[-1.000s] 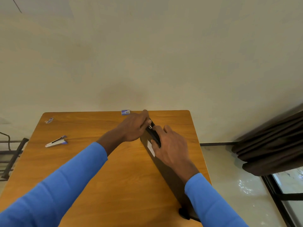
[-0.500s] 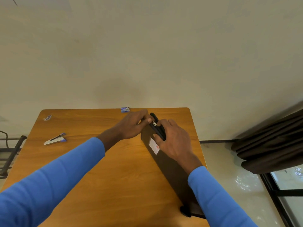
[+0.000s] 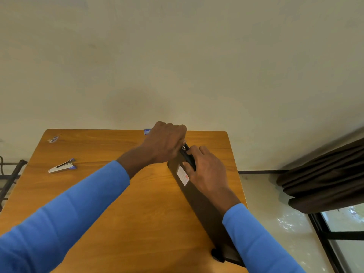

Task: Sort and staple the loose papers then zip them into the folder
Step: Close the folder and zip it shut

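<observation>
A dark brown zip folder (image 3: pixel 204 209) stands on its edge along the right side of the wooden table (image 3: pixel 122 223), with a white and red label (image 3: pixel 182 177) on its side. My right hand (image 3: pixel 206 170) grips the folder's top edge near the far end. My left hand (image 3: pixel 167 140) is curled over the far corner, its fingers at the metal zipper pull (image 3: pixel 184 147). No loose papers are visible.
A silver and blue stapler (image 3: pixel 62 168) lies at the table's left. A small blue staple box (image 3: pixel 147 131) sits at the far edge, another small blue item (image 3: pixel 53 139) at the far left corner. Dark curtains (image 3: pixel 323 180) hang on the right, past the table's edge.
My left hand has risen over the folder's far corner and now covers it. The right hand stays gripping the top edge.
</observation>
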Motion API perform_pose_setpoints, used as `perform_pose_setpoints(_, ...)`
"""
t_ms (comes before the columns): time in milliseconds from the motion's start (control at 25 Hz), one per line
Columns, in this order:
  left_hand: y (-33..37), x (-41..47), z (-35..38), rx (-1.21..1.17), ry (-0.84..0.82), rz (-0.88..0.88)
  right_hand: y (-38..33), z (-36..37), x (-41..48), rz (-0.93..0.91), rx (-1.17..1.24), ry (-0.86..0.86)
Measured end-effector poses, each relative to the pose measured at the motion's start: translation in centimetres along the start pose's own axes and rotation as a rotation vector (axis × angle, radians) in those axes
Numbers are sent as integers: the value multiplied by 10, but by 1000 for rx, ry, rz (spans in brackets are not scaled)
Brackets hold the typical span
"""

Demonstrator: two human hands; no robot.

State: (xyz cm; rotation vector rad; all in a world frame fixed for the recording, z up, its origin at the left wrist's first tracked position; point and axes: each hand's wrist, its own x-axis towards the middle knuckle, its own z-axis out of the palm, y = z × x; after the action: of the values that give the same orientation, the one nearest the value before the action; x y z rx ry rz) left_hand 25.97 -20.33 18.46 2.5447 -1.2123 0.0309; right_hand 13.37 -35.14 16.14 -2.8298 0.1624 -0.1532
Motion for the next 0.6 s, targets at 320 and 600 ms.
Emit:
perform_pose_setpoints(320, 12, -16, 9, -111, 49, -29, -14, 3, 1, 10, -75, 7)
perform_pose_setpoints(600, 5, -26, 19, -288, 235, -191, -23, 3, 2, 63, -29, 53)
